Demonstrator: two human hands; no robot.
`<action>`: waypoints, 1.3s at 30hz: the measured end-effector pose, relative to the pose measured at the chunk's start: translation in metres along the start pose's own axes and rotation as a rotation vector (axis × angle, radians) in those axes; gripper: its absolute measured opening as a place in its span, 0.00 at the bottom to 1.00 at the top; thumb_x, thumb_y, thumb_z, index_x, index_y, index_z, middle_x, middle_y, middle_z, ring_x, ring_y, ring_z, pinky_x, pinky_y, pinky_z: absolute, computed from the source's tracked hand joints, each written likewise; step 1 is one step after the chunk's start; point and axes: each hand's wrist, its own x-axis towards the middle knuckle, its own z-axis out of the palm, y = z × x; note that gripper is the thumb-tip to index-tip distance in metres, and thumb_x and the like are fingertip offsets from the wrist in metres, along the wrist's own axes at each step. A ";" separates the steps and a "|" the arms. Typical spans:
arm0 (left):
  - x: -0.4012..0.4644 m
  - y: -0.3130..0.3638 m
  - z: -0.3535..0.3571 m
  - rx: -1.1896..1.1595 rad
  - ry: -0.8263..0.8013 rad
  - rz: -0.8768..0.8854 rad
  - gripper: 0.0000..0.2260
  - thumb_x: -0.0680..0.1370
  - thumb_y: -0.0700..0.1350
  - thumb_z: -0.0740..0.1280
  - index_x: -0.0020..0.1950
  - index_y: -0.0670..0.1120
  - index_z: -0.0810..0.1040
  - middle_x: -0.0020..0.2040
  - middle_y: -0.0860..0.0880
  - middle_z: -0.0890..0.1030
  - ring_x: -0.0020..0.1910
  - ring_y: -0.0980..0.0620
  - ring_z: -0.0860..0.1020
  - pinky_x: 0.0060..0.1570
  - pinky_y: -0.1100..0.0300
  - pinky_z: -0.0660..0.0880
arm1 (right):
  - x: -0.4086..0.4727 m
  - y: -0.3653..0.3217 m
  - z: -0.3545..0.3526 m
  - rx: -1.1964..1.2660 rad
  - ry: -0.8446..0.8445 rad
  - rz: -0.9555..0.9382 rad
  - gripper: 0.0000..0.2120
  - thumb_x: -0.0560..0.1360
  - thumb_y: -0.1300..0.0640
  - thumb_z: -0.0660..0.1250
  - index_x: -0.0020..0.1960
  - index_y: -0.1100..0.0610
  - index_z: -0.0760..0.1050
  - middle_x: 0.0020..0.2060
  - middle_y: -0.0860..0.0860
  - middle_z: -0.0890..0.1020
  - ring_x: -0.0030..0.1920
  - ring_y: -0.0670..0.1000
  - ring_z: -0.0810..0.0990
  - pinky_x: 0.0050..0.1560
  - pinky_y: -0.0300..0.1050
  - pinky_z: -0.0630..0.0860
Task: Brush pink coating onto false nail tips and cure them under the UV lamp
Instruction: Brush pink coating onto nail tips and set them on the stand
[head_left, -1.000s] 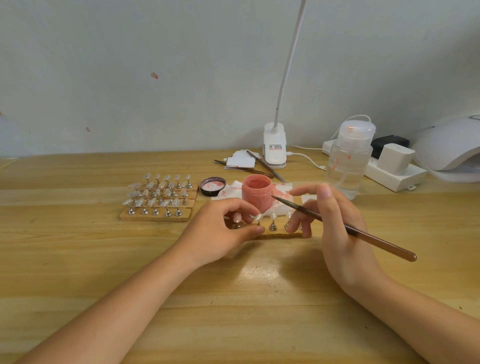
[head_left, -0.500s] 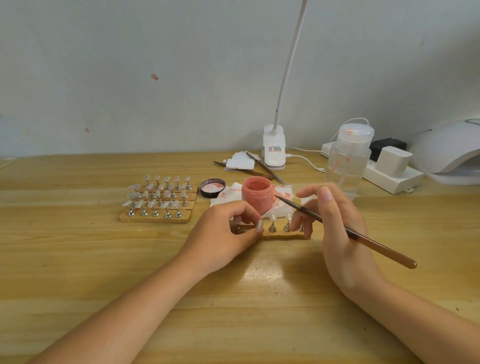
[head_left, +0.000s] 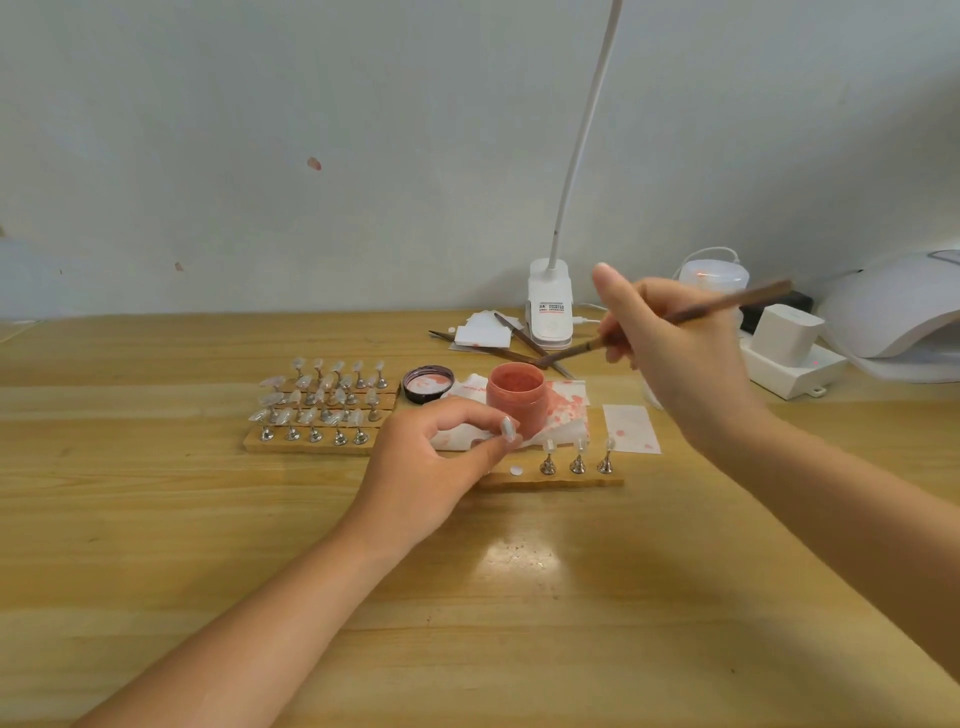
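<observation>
My left hand pinches a clear nail tip on its stand, lifted just off the near wooden strip, in front of the open pink jar. Three more stands with tips remain on that strip. My right hand is raised above and right of the jar and grips a brown brush, bristles pointing down-left toward the jar. A white UV lamp sits at the far right edge.
A wooden board with several clear tips on stands lies left of the jar, next to the jar's lid. Stained paper is under the jar. Behind stand a clip lamp base, spare brushes, a power strip with adapter and a clear bottle.
My right hand rose from the strip and swung the brush up over the jar. My left hand lifted one tip stand off the strip.
</observation>
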 end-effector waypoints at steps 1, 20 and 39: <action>0.000 0.000 0.000 -0.006 0.008 0.007 0.10 0.68 0.40 0.73 0.36 0.56 0.79 0.38 0.64 0.81 0.43 0.67 0.78 0.46 0.77 0.67 | 0.009 0.001 0.003 -0.036 -0.019 -0.003 0.20 0.75 0.51 0.66 0.35 0.67 0.74 0.22 0.47 0.76 0.24 0.40 0.73 0.28 0.28 0.69; 0.000 -0.002 -0.001 -0.018 0.051 0.061 0.10 0.68 0.39 0.73 0.36 0.55 0.80 0.38 0.63 0.82 0.42 0.65 0.79 0.46 0.76 0.69 | 0.045 0.012 0.034 -0.511 -0.163 0.007 0.21 0.73 0.49 0.65 0.26 0.59 0.70 0.18 0.47 0.71 0.28 0.47 0.73 0.36 0.43 0.72; 0.000 -0.002 -0.001 0.018 0.065 0.082 0.13 0.69 0.35 0.72 0.37 0.55 0.79 0.37 0.66 0.81 0.42 0.67 0.78 0.43 0.78 0.69 | 0.048 0.007 -0.002 -0.330 0.028 0.139 0.21 0.76 0.50 0.63 0.27 0.59 0.73 0.15 0.46 0.73 0.20 0.40 0.73 0.34 0.39 0.71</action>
